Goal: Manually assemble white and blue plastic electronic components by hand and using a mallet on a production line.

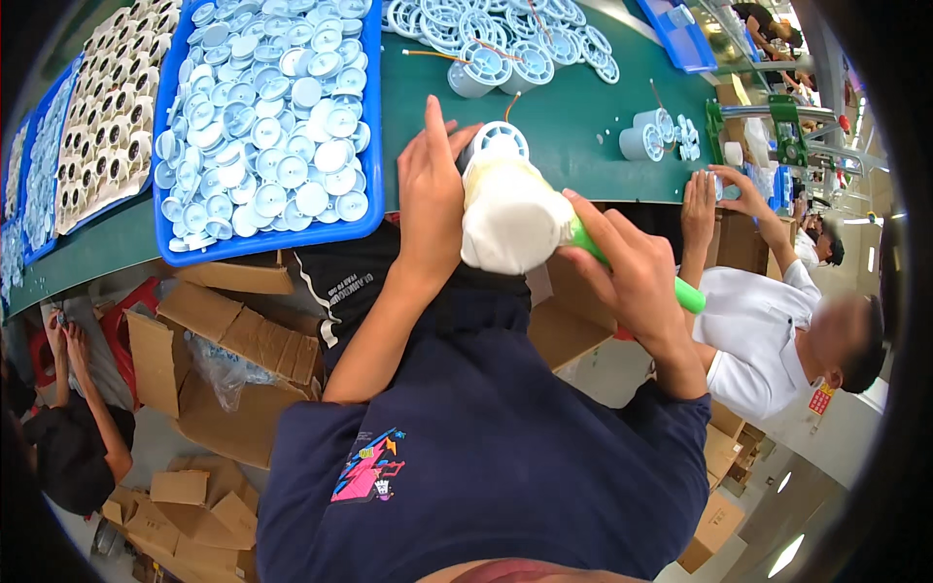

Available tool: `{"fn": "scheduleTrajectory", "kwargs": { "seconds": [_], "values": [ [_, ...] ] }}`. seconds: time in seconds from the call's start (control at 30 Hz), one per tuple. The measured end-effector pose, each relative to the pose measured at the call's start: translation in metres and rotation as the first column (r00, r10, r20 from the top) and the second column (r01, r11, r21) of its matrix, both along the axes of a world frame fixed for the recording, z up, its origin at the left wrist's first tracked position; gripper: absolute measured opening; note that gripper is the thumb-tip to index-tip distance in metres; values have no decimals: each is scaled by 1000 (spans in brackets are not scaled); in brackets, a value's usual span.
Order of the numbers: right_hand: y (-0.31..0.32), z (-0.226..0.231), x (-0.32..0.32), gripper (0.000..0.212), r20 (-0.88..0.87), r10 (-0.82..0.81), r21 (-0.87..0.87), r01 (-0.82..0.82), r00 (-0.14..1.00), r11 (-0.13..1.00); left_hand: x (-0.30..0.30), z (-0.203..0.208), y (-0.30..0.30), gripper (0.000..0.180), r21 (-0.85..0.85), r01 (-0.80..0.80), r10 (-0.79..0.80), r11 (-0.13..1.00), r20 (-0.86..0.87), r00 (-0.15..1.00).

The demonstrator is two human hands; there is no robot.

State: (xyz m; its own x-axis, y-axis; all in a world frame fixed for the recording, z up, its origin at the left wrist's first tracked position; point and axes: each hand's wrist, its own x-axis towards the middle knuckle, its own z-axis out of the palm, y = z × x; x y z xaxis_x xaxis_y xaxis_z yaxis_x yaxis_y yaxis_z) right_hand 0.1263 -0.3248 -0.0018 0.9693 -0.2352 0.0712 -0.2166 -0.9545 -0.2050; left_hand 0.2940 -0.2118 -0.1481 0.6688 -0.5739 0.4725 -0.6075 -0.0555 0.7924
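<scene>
My right hand (630, 270) is closed around the green handle of a mallet (515, 225), whose big head is wrapped in white padding. The mallet head covers the lower part of a light blue round plastic housing (503, 138) with a spoked top and a thin wire. Beside that housing is my left hand (432, 189), its fingers curled against the side and one finger stretched upward. Part of its grip is hidden behind the mallet head. More spoked housings (478, 73) with orange wires stand just beyond on the green table.
Left of my hands lies a blue tray (374, 209) of small light blue discs; a tray of white parts (107, 126) stands farther left. Blue rings (457, 21) are heaped at the back. At right a co-worker in white (758, 330) handles a small part. Cardboard boxes (238, 330) sit below the table.
</scene>
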Motion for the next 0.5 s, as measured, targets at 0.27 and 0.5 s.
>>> {"fn": "scheduleTrajectory", "kwargs": {
  "seconds": [0.27, 0.5],
  "values": [
    [-22, 33, 55, 37, -21, -45, 19, 45, 999, 999, -6, -8, -2, 119, 49, -14, 19, 999, -93, 995],
    [-41, 36, 59, 36, -149, -218, 153, 240, 965, 959, -2, 0, -2, 112, 64, -10, 16, 998, -85, 996]
  ]
}}
